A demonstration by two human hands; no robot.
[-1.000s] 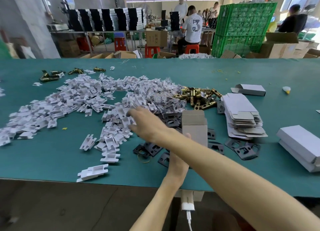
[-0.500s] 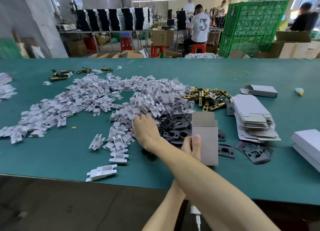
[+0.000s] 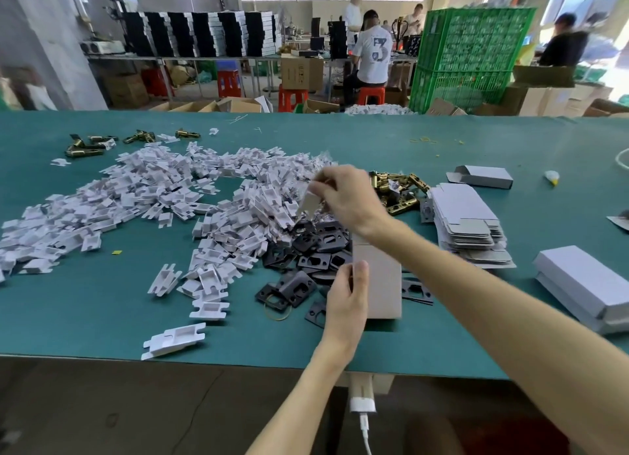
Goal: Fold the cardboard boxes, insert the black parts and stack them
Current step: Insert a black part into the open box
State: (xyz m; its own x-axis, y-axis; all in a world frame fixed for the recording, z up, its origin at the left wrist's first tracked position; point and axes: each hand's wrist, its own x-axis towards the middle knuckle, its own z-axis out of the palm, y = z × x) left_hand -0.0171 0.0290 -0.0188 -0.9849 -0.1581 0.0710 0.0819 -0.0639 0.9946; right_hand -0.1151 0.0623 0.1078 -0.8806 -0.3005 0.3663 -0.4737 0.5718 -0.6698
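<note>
My left hand [image 3: 345,299] grips a folded brown cardboard box [image 3: 379,281], standing upright on the green table [image 3: 102,304]. My right hand [image 3: 347,199] is raised above the pile and pinches a small white insert piece [image 3: 311,204]. Black metal parts [image 3: 306,250] lie in a heap just left of the box. A stack of flat unfolded boxes [image 3: 466,226] sits to the right. Finished white boxes [image 3: 585,284] are stacked at the far right.
A wide heap of white plastic inserts [image 3: 153,195] covers the table's left and middle. Brass latch parts [image 3: 396,190] lie behind my right hand, more [image 3: 85,146] at the far left. One folded box [image 3: 483,177] lies at the back right. People work beyond the table.
My right hand has lifted from the white pile with a small piece and moved right and up. My left hand has stood the box more upright.
</note>
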